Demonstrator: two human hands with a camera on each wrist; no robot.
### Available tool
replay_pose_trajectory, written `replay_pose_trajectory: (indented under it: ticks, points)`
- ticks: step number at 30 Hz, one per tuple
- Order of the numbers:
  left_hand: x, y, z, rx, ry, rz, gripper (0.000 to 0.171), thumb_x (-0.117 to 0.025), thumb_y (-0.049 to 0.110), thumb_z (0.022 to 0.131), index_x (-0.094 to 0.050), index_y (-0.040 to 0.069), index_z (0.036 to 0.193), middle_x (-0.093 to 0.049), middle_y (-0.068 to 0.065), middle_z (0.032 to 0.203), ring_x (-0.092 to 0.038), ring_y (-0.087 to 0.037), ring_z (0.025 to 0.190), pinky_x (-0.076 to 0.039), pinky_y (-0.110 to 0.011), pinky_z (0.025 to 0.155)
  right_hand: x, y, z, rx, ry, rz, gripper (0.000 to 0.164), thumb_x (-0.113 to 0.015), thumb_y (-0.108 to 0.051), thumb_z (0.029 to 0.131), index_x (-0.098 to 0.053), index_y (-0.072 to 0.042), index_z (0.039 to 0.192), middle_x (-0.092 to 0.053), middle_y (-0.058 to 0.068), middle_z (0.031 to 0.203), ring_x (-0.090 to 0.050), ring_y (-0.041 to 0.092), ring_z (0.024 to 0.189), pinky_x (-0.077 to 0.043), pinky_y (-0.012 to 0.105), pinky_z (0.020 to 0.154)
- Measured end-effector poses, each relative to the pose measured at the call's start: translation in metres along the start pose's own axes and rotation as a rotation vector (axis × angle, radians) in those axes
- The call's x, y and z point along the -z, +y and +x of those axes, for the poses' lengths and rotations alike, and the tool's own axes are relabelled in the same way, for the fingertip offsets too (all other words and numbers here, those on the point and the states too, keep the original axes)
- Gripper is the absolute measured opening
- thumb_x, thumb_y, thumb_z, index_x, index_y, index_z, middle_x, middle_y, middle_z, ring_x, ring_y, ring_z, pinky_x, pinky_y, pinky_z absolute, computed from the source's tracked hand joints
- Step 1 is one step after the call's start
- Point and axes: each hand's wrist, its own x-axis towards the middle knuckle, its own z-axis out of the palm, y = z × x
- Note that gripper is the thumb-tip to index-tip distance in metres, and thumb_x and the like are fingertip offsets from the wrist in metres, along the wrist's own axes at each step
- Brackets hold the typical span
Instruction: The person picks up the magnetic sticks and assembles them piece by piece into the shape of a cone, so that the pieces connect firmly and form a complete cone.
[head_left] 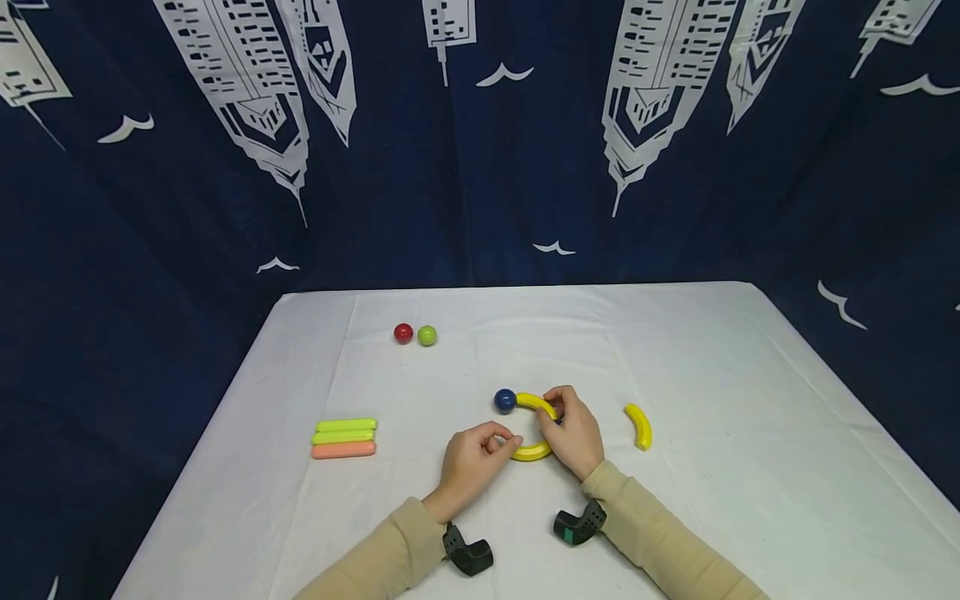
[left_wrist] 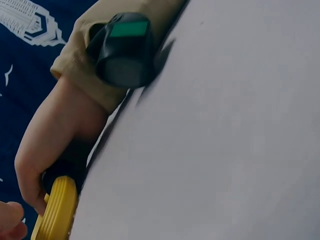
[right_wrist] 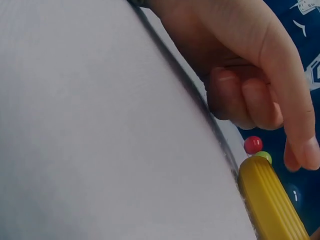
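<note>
In the head view my right hand (head_left: 576,435) pinches the upper yellow curved stick (head_left: 534,402) near its right end. A dark blue ball (head_left: 505,401) sits at that stick's left end. A second dark ball (left_wrist: 52,180), mostly hidden by the hand, shows behind yellow plastic in the left wrist view. Below, another yellow curved stick (head_left: 531,452) continues the arc. My left hand (head_left: 474,460) hovers by its left end, fingers loosely curled. The right wrist view shows the left fingertips (right_wrist: 311,153) apart from the ribbed yellow stick (right_wrist: 272,200).
A third yellow curved stick (head_left: 639,427) lies to the right. At the left are two lime straight sticks (head_left: 345,431) and an orange one (head_left: 343,450), side by side. Red (head_left: 403,333) and green (head_left: 427,336) balls sit farther back on the white-covered table (head_left: 675,350).
</note>
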Motion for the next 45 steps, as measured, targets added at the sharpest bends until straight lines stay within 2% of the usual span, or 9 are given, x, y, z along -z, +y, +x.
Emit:
replay_pose_trajectory:
  ticks: [4,11,24,29,33,37,40,42,45]
  points:
    - [-0.002,0.001,-0.002,-0.013,-0.046,0.03,0.008,-0.072,0.024,0.083,-0.072,0.016,0.082,-0.046,0.014,0.053,-0.039,0.002,0.047,-0.032,-0.015,0.047,0.001,0.0,0.001,-0.017,-0.017,0.026,0.022,-0.065,-0.016,0.084,-0.059,-0.007,0.104,-0.057,0.006,0.081,-0.05,0.018,0.069,-0.039,0.031,0.065]
    - [0.0,0.005,-0.002,-0.027,-0.073,0.063,0.007,-0.072,0.021,0.083,-0.073,0.015,0.082,-0.055,0.013,0.06,-0.045,0.002,0.05,-0.037,-0.016,0.049,0.003,0.0,0.002,-0.048,-0.044,0.041,0.018,-0.065,-0.015,0.084,-0.061,-0.008,0.101,-0.062,0.007,0.084,-0.053,0.019,0.074,-0.04,0.031,0.067]
    - [0.001,0.0,0.0,-0.03,-0.052,0.123,0.012,-0.073,0.029,0.082,-0.071,0.017,0.079,-0.049,0.015,0.056,-0.042,0.001,0.049,-0.036,-0.017,0.048,0.01,0.002,0.005,-0.067,-0.084,0.036,0.02,-0.068,-0.02,0.084,-0.061,-0.008,0.098,-0.062,0.004,0.086,-0.054,0.016,0.073,-0.042,0.03,0.069]
    - [0.005,-0.001,0.002,-0.031,-0.049,0.132,0.01,-0.074,0.025,0.08,-0.07,0.015,0.078,-0.049,0.014,0.055,-0.042,-0.001,0.048,-0.036,-0.018,0.048,0.014,0.004,0.008,-0.068,-0.142,0.021,0.019,-0.067,-0.019,0.083,-0.061,-0.008,0.097,-0.058,0.003,0.082,-0.05,0.015,0.071,-0.04,0.028,0.067]
    - [0.008,-0.002,0.004,-0.022,-0.009,0.157,0.006,-0.074,0.02,0.078,-0.069,0.016,0.077,-0.047,0.015,0.054,-0.04,0.0,0.047,-0.034,-0.018,0.047,0.017,0.006,0.009,-0.026,-0.194,0.005,0.019,-0.065,-0.015,0.08,-0.06,-0.007,0.097,-0.054,0.002,0.079,-0.046,0.015,0.068,-0.037,0.027,0.063]
    - [0.006,0.004,0.003,-0.078,0.019,0.135,0.003,-0.071,0.018,0.08,-0.07,0.016,0.079,-0.047,0.015,0.053,-0.038,0.003,0.045,-0.033,-0.016,0.045,0.016,0.011,0.011,0.048,-0.211,0.071,0.029,-0.065,-0.011,0.081,-0.059,-0.005,0.108,-0.06,0.005,0.094,-0.052,0.018,0.078,-0.041,0.029,0.068]
    - [-0.001,0.013,0.0,-0.138,-0.029,0.082,0.009,-0.07,0.022,0.084,-0.072,0.013,0.085,-0.049,0.014,0.053,-0.039,0.005,0.045,-0.033,-0.014,0.044,0.013,0.015,0.014,0.129,-0.23,0.145,0.04,-0.066,-0.013,0.086,-0.055,-0.006,0.123,-0.06,0.008,0.116,-0.056,0.022,0.1,-0.043,0.037,0.085]
    - [-0.006,0.017,-0.003,-0.162,-0.077,0.05,0.016,-0.07,0.026,0.085,-0.072,0.011,0.091,-0.051,0.013,0.054,-0.041,0.007,0.046,-0.034,-0.012,0.046,0.011,0.016,0.015,0.189,-0.264,0.181,0.045,-0.064,-0.015,0.089,-0.051,-0.006,0.131,-0.056,0.011,0.127,-0.053,0.026,0.113,-0.04,0.044,0.095]
    - [-0.014,0.02,-0.006,-0.168,-0.141,0.046,0.027,-0.07,0.031,0.085,-0.072,0.01,0.102,-0.052,0.012,0.055,-0.041,0.008,0.048,-0.035,-0.011,0.047,0.007,0.018,0.018,0.27,-0.318,0.207,0.047,-0.059,-0.012,0.093,-0.045,-0.004,0.137,-0.049,0.016,0.135,-0.046,0.032,0.123,-0.034,0.051,0.101]
